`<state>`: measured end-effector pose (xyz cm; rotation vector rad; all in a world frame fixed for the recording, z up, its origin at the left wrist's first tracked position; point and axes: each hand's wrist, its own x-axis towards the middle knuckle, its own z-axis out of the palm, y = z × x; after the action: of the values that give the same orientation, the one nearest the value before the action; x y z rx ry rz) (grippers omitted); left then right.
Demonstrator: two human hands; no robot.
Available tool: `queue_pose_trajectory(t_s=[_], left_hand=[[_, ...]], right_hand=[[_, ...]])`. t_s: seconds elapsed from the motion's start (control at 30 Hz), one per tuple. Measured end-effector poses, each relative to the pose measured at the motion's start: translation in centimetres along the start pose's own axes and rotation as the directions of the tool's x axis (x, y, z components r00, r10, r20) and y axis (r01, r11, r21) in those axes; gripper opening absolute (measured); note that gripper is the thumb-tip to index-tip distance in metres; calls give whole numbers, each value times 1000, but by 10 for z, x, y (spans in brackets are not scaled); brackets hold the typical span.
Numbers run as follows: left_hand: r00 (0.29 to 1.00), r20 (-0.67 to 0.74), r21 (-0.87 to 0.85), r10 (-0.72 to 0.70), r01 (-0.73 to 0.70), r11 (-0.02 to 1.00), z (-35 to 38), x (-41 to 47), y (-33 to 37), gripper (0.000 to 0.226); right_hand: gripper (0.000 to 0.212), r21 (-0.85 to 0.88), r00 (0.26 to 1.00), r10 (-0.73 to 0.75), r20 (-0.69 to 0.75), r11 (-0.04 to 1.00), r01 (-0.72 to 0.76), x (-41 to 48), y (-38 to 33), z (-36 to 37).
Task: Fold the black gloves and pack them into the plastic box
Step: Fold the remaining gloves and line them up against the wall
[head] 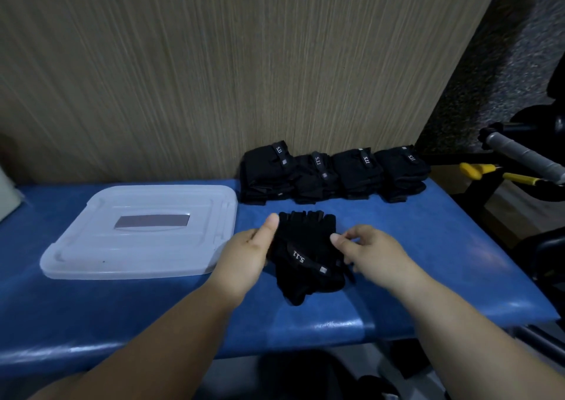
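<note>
A black glove [305, 246] with a grey "5.11" wrist strap lies flat on the blue padded bench [428, 262], fingers pointing away from me. My left hand [247, 256] grips its left edge, thumb up by the fingertips. My right hand [370, 253] pinches its right edge with curled fingers. Several folded black gloves [330, 173] sit in a row against the wall behind it. The translucent plastic box lid [143, 231] lies flat on the bench at the left. The box's own body is not in view.
A wood-grain wall [214, 78] rises straight behind the bench. At the right, past the bench end, stand a grey padded bar [519, 155] and yellow-handled parts [477, 170] of gym equipment. The bench's front edge is close to my body.
</note>
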<state>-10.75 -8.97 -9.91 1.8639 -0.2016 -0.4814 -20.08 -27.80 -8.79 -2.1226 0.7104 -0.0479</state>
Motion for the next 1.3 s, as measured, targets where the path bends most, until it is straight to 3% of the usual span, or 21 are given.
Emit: queue_pose_trajectory(t_s=[0.13, 0.27, 0.37, 0.43, 0.6, 0.73, 0.83, 1.07, 1.2, 1.3], left_hand=[[997, 67, -32, 34, -32, 999, 2, -5, 5, 24], [990, 139, -68, 19, -9, 998, 3, -10, 6, 17], [982, 188, -113, 21, 0, 994, 3, -13, 8, 4], [977, 213, -146, 18, 13, 989, 4, -16, 9, 14], [979, 206, -126, 5, 21, 992, 2, -17, 5, 53], [986, 152, 59, 68, -78, 995, 2, -13, -1, 71], [981, 151, 232, 120, -154, 960, 3, -13, -3, 75], [964, 199, 326, 176, -235, 916, 3, -18, -1, 50], [963, 189, 305, 191, -242, 921, 3, -18, 0, 63], [972, 184, 413, 147, -212, 886, 1, -17, -1, 68]], right_hand=[[35, 75, 999, -9, 35, 997, 6, -2, -4, 12], [24, 185, 999, -29, -13, 982, 31, -2, -10, 14], [5, 394, 1000, -18, -15, 919, 23, -2, -15, 14], [3, 434, 999, -24, -35, 900, 37, 0, -17, 14], [6, 373, 991, -54, -122, 923, 96, 3, -16, 18], [14, 208, 977, -116, -179, 966, 153, 3, -10, 20], [17, 108, 978, -133, -160, 982, 152, 1, -9, 22], [19, 162, 991, -106, -81, 980, 118, 0, -11, 20], [18, 174, 982, -143, -125, 971, 164, 1, -12, 20], [21, 81, 994, -101, -32, 991, 103, 2, -7, 20]])
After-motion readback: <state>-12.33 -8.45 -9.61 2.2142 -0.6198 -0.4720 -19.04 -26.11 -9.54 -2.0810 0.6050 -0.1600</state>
